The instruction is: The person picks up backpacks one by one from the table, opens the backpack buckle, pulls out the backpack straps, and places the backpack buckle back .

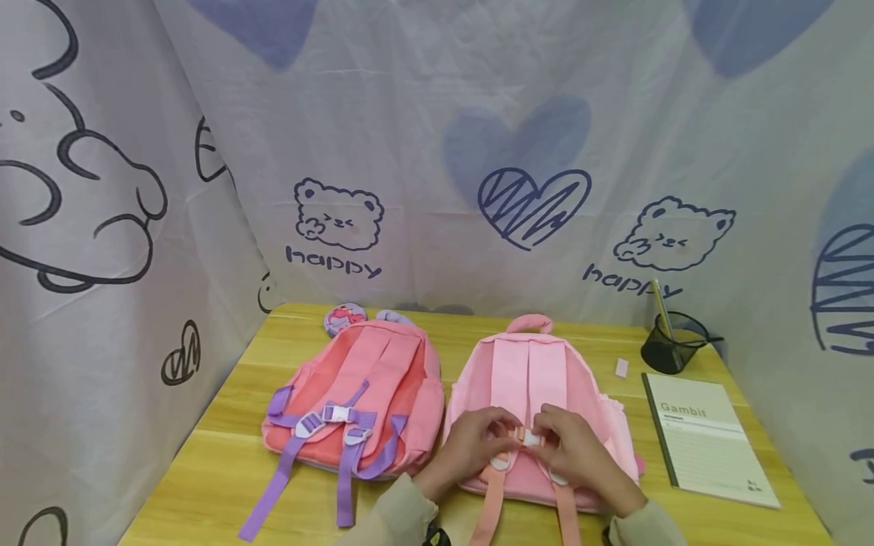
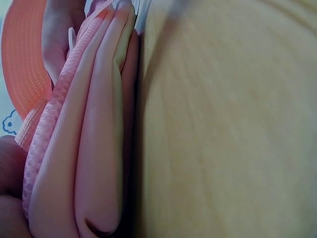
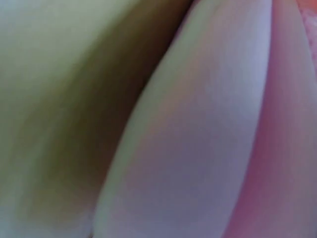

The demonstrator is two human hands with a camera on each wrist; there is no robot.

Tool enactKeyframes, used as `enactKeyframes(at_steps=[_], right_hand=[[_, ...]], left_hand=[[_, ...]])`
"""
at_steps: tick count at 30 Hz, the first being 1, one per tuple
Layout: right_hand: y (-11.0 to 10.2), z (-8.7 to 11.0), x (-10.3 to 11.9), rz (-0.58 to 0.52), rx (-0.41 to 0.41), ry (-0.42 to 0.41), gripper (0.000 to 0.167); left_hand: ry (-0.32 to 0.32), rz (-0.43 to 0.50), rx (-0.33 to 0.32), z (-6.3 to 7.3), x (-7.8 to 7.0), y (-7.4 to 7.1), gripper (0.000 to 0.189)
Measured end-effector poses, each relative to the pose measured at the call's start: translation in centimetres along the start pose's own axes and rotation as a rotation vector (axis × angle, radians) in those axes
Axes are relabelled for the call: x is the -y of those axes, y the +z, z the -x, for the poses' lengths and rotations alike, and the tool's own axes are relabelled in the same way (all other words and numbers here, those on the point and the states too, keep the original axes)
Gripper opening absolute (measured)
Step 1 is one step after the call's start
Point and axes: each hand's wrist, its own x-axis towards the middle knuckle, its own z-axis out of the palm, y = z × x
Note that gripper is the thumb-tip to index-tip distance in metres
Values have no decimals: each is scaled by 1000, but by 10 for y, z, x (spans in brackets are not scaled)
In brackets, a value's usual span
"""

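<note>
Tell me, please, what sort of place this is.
Probably a study corner: a light-pink fabric backpack and a cream rectangular paper notebook lie on a yellow wood-grain table.

place: looks like a study nook tbh, can't tell if it's home or a booth | walls: pale fabric sheets (image 1: 410,136) hung round, printed with hearts (image 1: 536,206), cartoon bears (image 1: 339,216) and "happy" | furniture: wood-grain bench (image 1: 212,462) | school-ish stuff: Gambit notebook (image 1: 706,440), black pen cup (image 1: 662,353), eraser-looking block (image 1: 621,368), coral backpack (image 1: 378,356), pink backpack (image 1: 508,371)
</note>
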Motion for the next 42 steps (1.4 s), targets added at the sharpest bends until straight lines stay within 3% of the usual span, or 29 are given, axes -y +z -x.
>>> enactKeyframes(at_steps=[22,42], right_hand=[[-4,3,-3,-38,-14,-32,37],[-15,11,-2,-52,-25,71,30]], left_hand=[[-19,91,-1,1,0,-1,20],[-50,219,6,3,-2,-13,20]])
